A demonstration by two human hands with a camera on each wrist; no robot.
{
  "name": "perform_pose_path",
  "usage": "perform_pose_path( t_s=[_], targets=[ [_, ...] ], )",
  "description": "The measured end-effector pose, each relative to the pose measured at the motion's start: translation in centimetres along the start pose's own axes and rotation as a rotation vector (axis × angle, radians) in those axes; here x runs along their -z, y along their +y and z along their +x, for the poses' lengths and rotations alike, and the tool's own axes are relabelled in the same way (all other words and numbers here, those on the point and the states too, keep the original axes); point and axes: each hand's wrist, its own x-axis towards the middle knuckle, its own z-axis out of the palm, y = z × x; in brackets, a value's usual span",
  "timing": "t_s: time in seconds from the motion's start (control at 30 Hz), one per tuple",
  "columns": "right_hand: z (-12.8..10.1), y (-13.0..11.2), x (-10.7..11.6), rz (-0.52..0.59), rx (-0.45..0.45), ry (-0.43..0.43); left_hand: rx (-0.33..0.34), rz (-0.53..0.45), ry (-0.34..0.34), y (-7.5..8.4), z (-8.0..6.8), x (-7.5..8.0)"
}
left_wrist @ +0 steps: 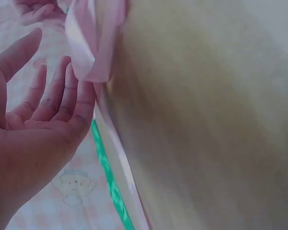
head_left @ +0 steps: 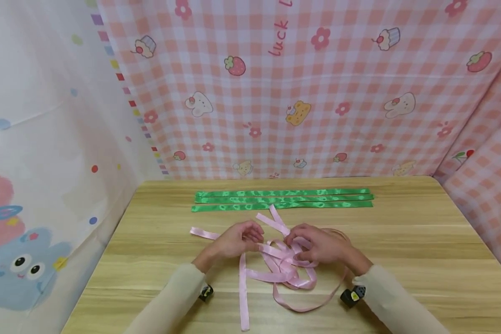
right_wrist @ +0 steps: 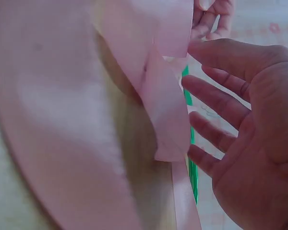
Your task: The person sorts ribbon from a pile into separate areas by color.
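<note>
Wooden table point(head_left: 421, 260), pink gingham backdrop point(head_left: 317, 93) | green ribbons point(head_left: 284, 199) flat behind | pink ribbon point(head_left: 284, 269) tangled, glossy | left hand point(head_left: 235, 241) and right hand point(head_left: 321, 243) fingers relaxed, touching it

Bright, even, soft light, faint shadows, head view sharp with curved wide-angle edges, both wrist views blurred and out of focus
</note>
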Motion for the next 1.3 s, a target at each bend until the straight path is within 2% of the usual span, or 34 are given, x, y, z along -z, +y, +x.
perform_pose_path(
  t_s=[0.13,0.27,0.33,0.47,0.63,0.73,0.97,1.1,1.3],
  targets=[
    [-0.8,-0.1,-0.4,-0.057,-0.004,-0.037,0.030,0.022,-0.022,-0.3,-0.2,-0.8],
    [-2.1,-0.1,-0.7,-0.100,0.043,-0.028,0.058,0.020,-0.048,-0.3,-0.6,-1.1],
    [-2.7,-0.1,-0.8,-0.087,0.071,-0.023,0.055,0.022,-0.068,-0.3,-0.9,-1.2],
    [-3.8,-0.2,-1.0,-0.040,0.106,-0.035,0.048,0.046,-0.098,-0.5,-1.2,-1.4],
    [-4.7,-0.6,-1.3,0.097,0.080,-0.096,0.036,0.061,-0.120,-0.6,-1.6,-1.4],
    [-5.1,-0.7,-1.5,0.162,0.062,-0.130,0.035,0.027,-0.136,-0.7,-1.8,-1.3],
    [-5.6,-0.7,-2.1,0.224,0.054,-0.171,0.065,-0.099,-0.183,-0.8,-2.2,-1.0],
    [-5.3,-1.5,-2.4,0.254,0.032,-0.136,0.062,-0.153,-0.201,-0.5,-2.3,-1.1],
    [-4.5,-2.8,-2.5,0.262,0.012,0.028,0.004,-0.255,-0.254,1.1,-2.5,-1.5]
  ],
)
